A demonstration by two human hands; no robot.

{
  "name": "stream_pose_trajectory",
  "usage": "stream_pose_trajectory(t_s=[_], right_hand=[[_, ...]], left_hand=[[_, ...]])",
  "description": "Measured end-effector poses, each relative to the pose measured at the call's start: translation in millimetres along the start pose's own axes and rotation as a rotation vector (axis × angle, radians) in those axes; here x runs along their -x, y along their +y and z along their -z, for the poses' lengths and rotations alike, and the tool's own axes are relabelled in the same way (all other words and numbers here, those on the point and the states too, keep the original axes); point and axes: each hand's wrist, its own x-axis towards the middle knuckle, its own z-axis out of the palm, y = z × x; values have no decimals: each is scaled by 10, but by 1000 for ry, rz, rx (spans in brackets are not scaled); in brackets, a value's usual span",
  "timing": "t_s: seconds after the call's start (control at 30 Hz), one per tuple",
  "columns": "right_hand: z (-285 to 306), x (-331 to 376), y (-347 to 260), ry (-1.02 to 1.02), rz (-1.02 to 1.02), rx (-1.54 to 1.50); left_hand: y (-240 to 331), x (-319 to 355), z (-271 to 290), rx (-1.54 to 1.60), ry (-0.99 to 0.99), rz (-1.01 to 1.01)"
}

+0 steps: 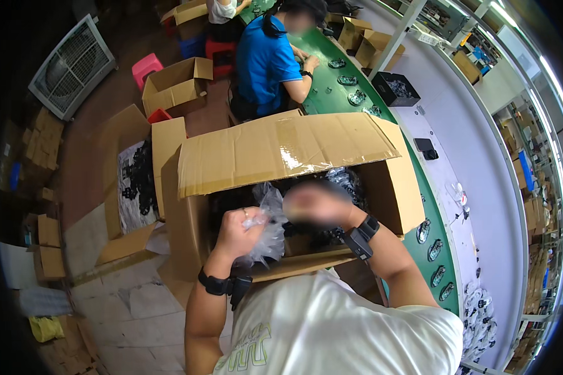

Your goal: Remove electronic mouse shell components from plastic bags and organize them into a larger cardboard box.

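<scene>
Over an open cardboard box [288, 147] in front of me, my left hand [238, 234] is closed on a crumpled clear plastic bag [266, 244]. The bag hangs at the box's near side. My right hand [319, 203] is just right of the bag, above the opening, and a blur covers its fingers, so I cannot tell what it holds. Inside the box, dark parts and clear wrapping [344, 181] show behind my right hand. Each of my wrists wears a black strap with a small device.
Left stands another open box [137, 187] with black parts. A green work surface [322, 53] with several small dark assemblies runs along the right. A co-worker in a blue shirt [266, 62] sits beyond the box. A black bin [395, 89] and wrapped parts [478, 319] are farther right.
</scene>
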Motion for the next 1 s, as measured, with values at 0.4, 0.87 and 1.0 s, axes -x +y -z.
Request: stream_pose_trajectory(t_s=[0.4,0.87,1.0], right_hand=[[45,76,55,165,-17,-655],[82,-40,109,451,149,-432],[112,91,-82,579,82,-143]], left_hand=[[71,2,97,110,195,174],[0,-6,130,41,243,224],[-87,-5,149,-87,187,245]])
